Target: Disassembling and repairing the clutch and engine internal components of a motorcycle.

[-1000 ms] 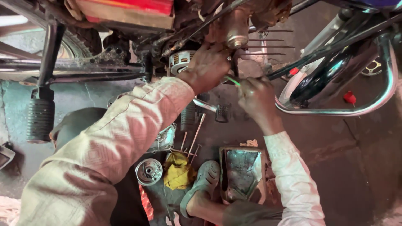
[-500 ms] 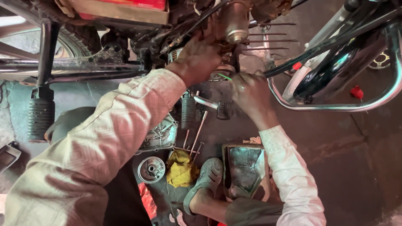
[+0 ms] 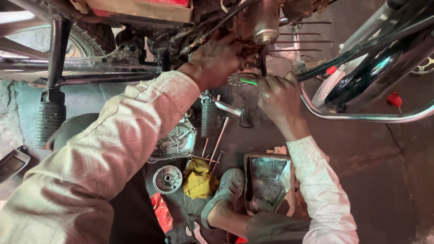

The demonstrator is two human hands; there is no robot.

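left hand (image 3: pixel 216 58): fingers pressed on the engine (image 3: pixel 260 25), grip unclear | right hand (image 3: pixel 278 97): fingers clamped on a green-handled tool (image 3: pixel 247 82), tip at the engine's underside | floor: metal pan (image 3: pixel 267 180), yellow rag (image 3: pixel 198 178), round gear part (image 3: pixel 167 179), engine cover (image 3: pixel 174 142), long bolts (image 3: pixel 219 141)

We are seeing no packages with print, no labels, no signs and no screens here. The nearest thing to a package is a boxy tan case (image 3: pixel 140 10) with a red top, sitting at the upper edge of the view above the dark frame tubes; its faces are showing plain.
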